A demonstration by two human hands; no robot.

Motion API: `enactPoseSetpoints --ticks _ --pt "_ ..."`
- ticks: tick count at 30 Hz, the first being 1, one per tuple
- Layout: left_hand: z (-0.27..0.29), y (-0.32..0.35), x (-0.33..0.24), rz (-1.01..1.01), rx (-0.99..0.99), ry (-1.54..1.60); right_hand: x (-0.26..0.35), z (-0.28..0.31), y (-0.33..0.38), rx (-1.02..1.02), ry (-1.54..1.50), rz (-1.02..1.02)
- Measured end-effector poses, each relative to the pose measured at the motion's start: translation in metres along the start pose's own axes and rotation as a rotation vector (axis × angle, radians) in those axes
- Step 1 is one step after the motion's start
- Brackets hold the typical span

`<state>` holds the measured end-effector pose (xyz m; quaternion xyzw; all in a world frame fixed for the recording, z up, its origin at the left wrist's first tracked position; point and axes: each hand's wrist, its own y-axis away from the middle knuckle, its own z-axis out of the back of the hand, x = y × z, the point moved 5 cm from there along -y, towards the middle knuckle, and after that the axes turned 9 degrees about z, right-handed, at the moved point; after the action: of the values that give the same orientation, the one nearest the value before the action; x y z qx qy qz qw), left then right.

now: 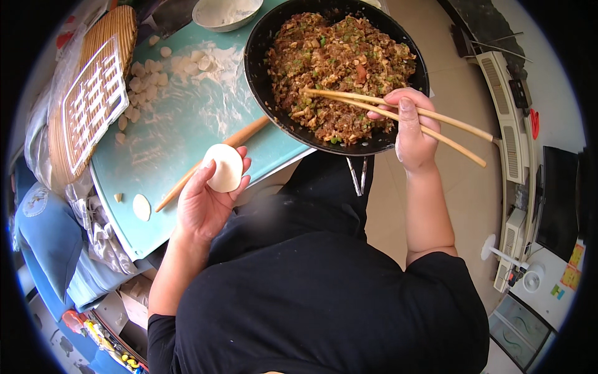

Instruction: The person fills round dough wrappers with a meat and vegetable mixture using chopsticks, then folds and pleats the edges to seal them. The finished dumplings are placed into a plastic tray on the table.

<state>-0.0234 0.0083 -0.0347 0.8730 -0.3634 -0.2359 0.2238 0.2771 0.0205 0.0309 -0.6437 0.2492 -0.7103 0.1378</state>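
**Wrapper in one hand, chopsticks in the filling**

Big black pan at the top, heaped with brown minced filling flecked with green and orange bits. Behind it, a pale bowl holding white flour. Further left, a woven round tray with a white plastic grid lying on top.

Left hand cupped palm-up, cradling a round white dough wrapper on the fingers, just off the table edge. Right hand clamped around a pair of wooden chopsticks, tips down in the filling near the pan's front side.

No readable packaging anywhere; only some colourful packets at bottom left, too small and blurred to tell apart, and yellow sticky notes far right.

Teal table dusted with flour, scattered with small dough pieces, one rolled wrapper near the front edge, and a wooden rolling pin lying slantwise, partly under the pan. Beige floor to the right, white appliance along the wall, blue cushion at the left.
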Motion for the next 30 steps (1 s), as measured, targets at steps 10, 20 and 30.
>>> enactPoseSetpoints --ticks 10,20,30 --pt "0.001 -0.001 0.003 0.009 -0.041 -0.123 -0.002 0.005 -0.005 -0.036 0.031 -0.146" --pt "-0.003 -0.004 0.007 0.06 0.009 -0.079 0.0 -0.018 0.015 -0.045 0.046 -0.203" --pt "-0.007 -0.005 0.009 0.058 0.025 -0.121 -0.007 -0.024 0.014 -0.127 -0.052 -0.257"
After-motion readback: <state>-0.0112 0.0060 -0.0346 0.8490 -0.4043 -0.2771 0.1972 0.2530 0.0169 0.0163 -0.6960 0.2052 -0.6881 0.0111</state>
